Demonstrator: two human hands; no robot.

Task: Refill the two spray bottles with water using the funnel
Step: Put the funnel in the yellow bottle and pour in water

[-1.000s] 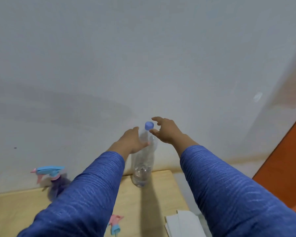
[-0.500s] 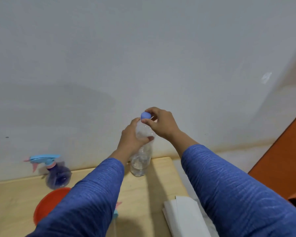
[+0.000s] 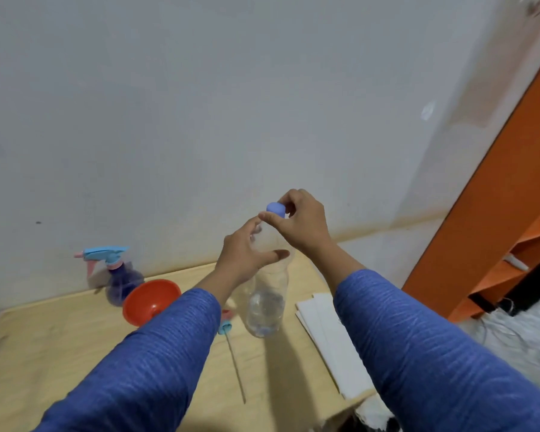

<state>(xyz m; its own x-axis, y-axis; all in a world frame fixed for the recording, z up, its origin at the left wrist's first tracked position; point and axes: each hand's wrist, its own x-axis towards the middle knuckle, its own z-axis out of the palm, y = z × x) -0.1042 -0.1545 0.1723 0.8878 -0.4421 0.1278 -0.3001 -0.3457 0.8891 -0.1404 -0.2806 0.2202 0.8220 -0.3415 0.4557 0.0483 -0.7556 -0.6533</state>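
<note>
A clear plastic water bottle (image 3: 267,302) is held up just above the wooden table (image 3: 60,347), with a little water in its bottom. My left hand (image 3: 242,257) is wrapped around its upper part. My right hand (image 3: 300,224) pinches its blue cap (image 3: 275,209) from the right. A purple spray bottle (image 3: 120,280) with a blue and pink trigger head stands at the back left by the wall. An orange funnel (image 3: 150,300) sits in front of it, partly behind my left sleeve. A loose spray head with its long dip tube (image 3: 231,344) lies on the table.
Folded white paper towels (image 3: 328,341) lie along the table's right edge. An orange shelf unit (image 3: 493,244) stands at the right. A white wall is close behind the table. White fluffy material (image 3: 518,338) lies on the floor at the right.
My left hand has closed around the water bottle and my right hand has taken hold of its cap. The bottle has come off the table toward me, and the view has tilted down.
</note>
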